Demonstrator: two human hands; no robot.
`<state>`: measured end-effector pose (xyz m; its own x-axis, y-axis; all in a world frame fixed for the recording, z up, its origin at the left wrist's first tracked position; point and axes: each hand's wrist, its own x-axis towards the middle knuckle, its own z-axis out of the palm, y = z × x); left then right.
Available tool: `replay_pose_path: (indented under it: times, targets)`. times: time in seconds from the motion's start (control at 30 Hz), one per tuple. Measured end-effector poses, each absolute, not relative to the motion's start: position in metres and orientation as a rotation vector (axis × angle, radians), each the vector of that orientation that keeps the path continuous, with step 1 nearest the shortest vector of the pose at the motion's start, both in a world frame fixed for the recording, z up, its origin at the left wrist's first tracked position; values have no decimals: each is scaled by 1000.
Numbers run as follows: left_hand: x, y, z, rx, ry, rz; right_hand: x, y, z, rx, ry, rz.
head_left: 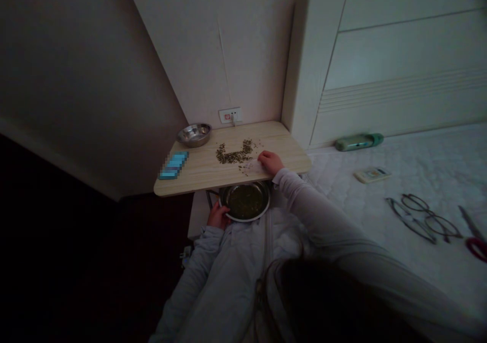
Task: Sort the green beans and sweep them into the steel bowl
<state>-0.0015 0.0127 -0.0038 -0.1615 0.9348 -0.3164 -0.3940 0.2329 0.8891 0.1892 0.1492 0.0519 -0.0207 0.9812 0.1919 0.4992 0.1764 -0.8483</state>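
My left hand [218, 216] grips the left rim of a metal bowl [263, 213], held at my lap just under the front edge of a small wooden tabletop [198, 178]. A layer of small greenish-brown grains, perhaps beans, covers the bowl's bottom. On the tabletop, more small dark green grains [233, 156] lie scattered in a rough U shape. My right hand [271, 163] is closed near the tabletop's right front, pinching a thin, pale, see-through piece [251, 166] that lies low over the board. Several loose grains lie around that piece.
A second metal bowl [194, 135] stands at the back left, behind a blurred-out phone [174, 165]. A wall socket [230, 115] is behind the board. On the bed to the right lie a green bottle [357, 142], a remote control [372, 174], eyeglasses [429, 218] and red-handled scissors [475, 246].
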Motion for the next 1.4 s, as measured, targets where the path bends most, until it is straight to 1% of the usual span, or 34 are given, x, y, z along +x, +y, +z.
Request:
replay_pose_path:
  times: [1.4]
  targets:
    - [-5,17,-11,609,1180,1285,189,149,51,-1428,-1619,737]
